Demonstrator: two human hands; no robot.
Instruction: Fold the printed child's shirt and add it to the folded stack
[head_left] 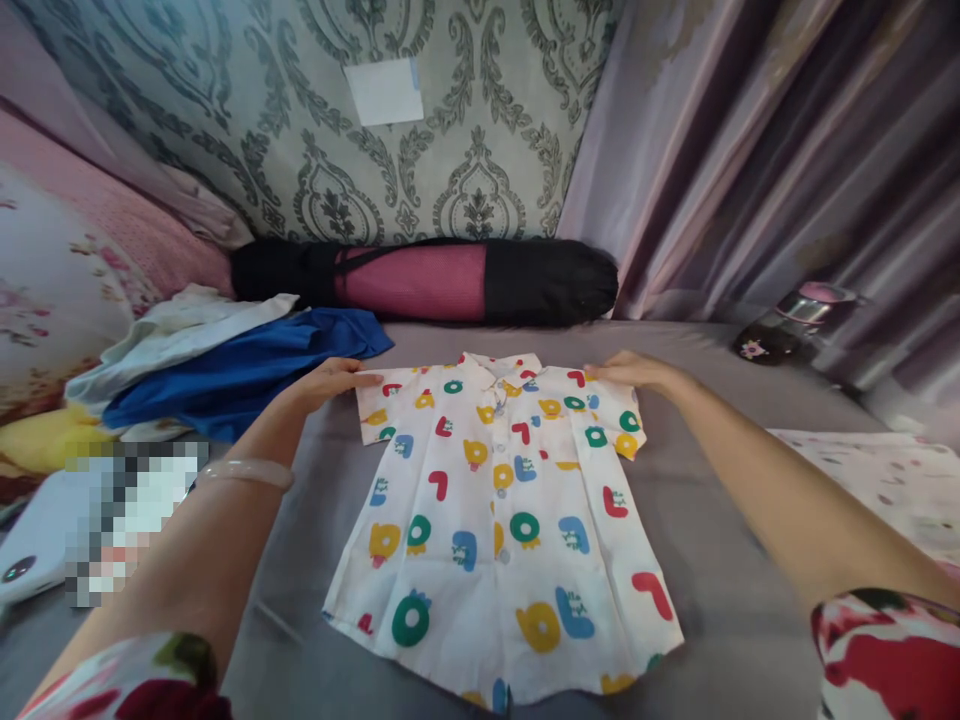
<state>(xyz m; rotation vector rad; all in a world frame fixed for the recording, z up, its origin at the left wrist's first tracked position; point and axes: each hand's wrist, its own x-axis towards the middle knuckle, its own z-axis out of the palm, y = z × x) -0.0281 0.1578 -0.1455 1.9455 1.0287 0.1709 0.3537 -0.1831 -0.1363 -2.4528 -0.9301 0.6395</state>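
Note:
A small white short-sleeved shirt (480, 500), printed with red, yellow, green and blue figures, lies spread front side up with its collar away from me. Its buttons run down the middle. At the top of the left-hand sleeve, my left hand (334, 382) pinches the fabric between thumb and fingers. On the opposite side, my right hand (634, 370) grips the shirt near the other shoulder, its fingers partly hidden. The grey sheet (705, 520) lies under the shirt.
Blue cloth (247, 360) and white cloth (187, 325) are heaped at left, near a pale device (45, 530). A black and pink rolled bag (420, 280) lies along the patterned wall. At right are a dark bottle (795, 325) and a white printed cloth (885, 480).

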